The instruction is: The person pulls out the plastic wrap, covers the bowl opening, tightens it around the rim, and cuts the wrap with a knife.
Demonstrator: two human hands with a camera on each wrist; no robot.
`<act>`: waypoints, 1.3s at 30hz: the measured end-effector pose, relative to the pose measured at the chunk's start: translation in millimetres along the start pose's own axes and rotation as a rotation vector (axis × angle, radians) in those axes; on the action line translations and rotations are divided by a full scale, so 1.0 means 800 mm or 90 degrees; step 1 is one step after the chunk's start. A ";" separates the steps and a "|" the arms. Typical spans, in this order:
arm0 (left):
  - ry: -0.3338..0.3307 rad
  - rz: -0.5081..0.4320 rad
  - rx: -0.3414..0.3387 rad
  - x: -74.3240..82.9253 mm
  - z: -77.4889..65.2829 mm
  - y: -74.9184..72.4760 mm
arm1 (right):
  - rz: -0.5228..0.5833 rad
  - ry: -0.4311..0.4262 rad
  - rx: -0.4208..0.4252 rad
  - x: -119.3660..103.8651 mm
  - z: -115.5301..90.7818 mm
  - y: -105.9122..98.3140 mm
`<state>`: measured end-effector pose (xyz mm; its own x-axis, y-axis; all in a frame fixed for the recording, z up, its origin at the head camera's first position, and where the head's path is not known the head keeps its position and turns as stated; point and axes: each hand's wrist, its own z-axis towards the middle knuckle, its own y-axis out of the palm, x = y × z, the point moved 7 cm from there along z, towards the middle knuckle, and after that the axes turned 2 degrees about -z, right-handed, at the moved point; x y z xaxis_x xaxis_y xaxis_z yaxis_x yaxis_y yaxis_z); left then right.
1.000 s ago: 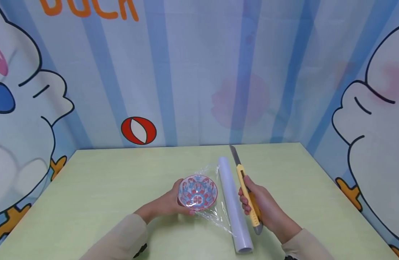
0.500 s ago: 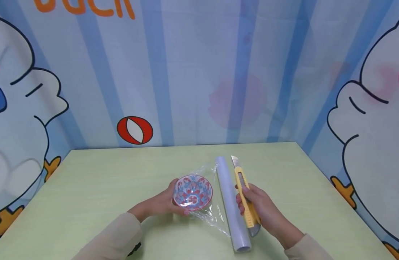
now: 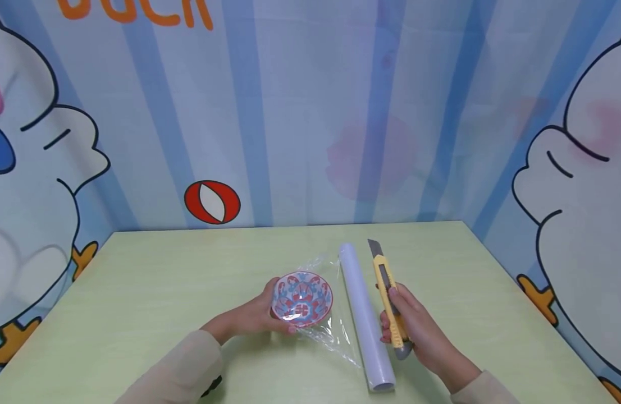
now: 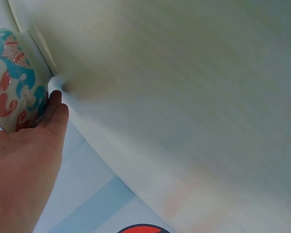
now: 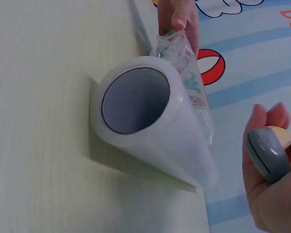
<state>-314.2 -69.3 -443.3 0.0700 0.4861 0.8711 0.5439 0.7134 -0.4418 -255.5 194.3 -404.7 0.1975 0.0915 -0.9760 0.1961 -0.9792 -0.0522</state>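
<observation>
A patterned red, blue and white bowl [image 3: 302,299] has clear plastic wrap [image 3: 336,331] stretched over its mouth. My left hand [image 3: 255,310] grips the bowl's left side; in the left wrist view the fingers lie along the bowl's [image 4: 17,85] outer wall. The wrap runs from the bowl to a roll of plastic wrap [image 3: 367,317] lying lengthwise on the table. Right of the roll, my right hand [image 3: 419,331] holds a yellow utility knife [image 3: 388,303], its blade out and pointing away from me. Only the knife's grey end [image 5: 269,153] and part of its body show in the right wrist view.
The pale green table [image 3: 179,275] reaches back to a curtain [image 3: 300,112] with blue stripes and a printed red-and-white ball [image 3: 212,202]. Printed white cartoon figures [image 3: 588,235] flank the table on both sides.
The utility knife has turned in my right hand and its tip has come lower, with the hand now slightly farther right of the roll. My left hand keeps its grip on the bowl.
</observation>
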 end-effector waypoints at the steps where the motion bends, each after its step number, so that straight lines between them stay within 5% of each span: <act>1: -0.001 0.001 0.000 0.000 0.000 0.000 | 0.001 0.004 0.008 0.000 0.000 -0.001; 9: -0.012 0.005 0.004 0.000 0.001 0.000 | 0.008 -0.008 0.051 0.002 0.003 -0.012; 21: -0.019 0.002 0.012 -0.003 -0.001 -0.002 | -0.045 -0.033 0.007 0.001 0.004 -0.021; 32: -0.010 0.011 0.012 -0.001 -0.001 -0.002 | -0.138 -0.015 0.111 0.005 0.007 -0.049; 39: -0.018 0.014 0.014 -0.004 0.000 -0.001 | -0.132 -0.002 0.134 0.010 0.010 -0.067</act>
<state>-314.5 -71.3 -445.7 0.0577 0.5152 0.8551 0.5243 0.7133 -0.4651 -272.3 246.3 -411.2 0.1715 0.2931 -0.9406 0.0281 -0.9558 -0.2927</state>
